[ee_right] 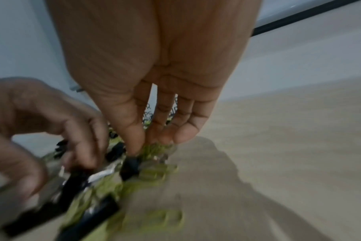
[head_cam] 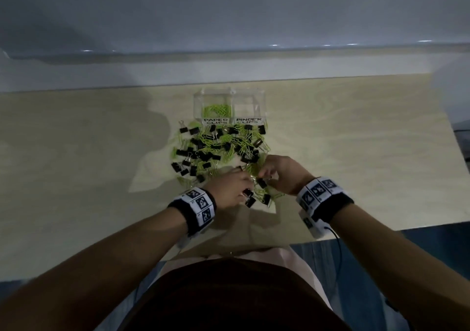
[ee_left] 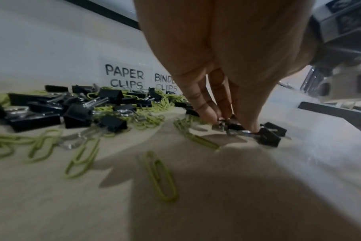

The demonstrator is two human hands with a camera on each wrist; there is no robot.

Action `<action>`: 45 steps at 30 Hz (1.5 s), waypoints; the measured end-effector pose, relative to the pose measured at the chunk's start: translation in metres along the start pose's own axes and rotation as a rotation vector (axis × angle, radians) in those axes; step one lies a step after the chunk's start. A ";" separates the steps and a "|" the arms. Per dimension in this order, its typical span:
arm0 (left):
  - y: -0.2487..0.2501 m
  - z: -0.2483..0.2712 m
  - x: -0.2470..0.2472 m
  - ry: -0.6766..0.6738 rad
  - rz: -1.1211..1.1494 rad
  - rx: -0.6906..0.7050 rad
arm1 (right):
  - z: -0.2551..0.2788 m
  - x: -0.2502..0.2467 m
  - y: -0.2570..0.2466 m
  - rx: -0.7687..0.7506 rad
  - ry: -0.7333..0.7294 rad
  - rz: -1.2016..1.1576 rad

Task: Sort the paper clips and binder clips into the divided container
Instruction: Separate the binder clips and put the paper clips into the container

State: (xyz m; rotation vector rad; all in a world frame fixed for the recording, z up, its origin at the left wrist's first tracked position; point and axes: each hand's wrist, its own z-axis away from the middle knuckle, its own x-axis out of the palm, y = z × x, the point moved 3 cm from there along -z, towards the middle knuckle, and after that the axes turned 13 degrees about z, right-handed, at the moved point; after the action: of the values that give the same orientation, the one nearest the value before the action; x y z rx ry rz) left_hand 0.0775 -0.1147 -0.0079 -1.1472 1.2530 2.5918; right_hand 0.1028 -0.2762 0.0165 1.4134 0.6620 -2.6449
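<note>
A clear divided container (head_cam: 263, 106) stands at the back of the table. Its left half, labelled PAPER CLIPS, holds green paper clips (head_cam: 217, 110); its right half, labelled BINDER CLIPS, looks empty. In front lies a mixed pile (head_cam: 216, 150) of black binder clips and green paper clips. Both hands work at the pile's near edge. My left hand (ee_left: 229, 122) pinches the wire handles of a black binder clip (ee_left: 235, 126) on the table. My right hand (ee_right: 148, 146) pinches a blurred clump of green paper clips (ee_right: 154, 149), with a black binder clip (ee_right: 131, 166) just under its thumb.
The pile spreads from the container's front wall to my hands. Loose green paper clips (ee_left: 161, 177) lie on the wooden table (head_cam: 356, 152) nearer to me. A grey wall (head_cam: 229, 25) runs behind the table, and the table's near edge (head_cam: 381, 231) is close to my body.
</note>
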 end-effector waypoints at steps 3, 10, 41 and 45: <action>-0.002 -0.002 0.006 0.054 -0.033 0.023 | 0.005 0.021 0.005 -0.025 0.042 0.046; -0.011 0.007 0.003 0.235 0.246 -0.027 | 0.009 0.030 -0.001 -0.033 0.254 -0.054; 0.012 0.001 0.019 0.442 0.342 -0.175 | 0.053 0.068 -0.006 0.012 0.527 -0.005; -0.002 0.017 0.001 0.519 0.438 -0.161 | 0.057 0.051 0.011 0.028 0.619 -0.027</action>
State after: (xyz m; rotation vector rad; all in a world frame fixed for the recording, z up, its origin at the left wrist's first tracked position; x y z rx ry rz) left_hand 0.0673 -0.1019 -0.0038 -1.8551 1.5562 2.8406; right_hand 0.0326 -0.3024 -0.0010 2.2645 0.6813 -2.2162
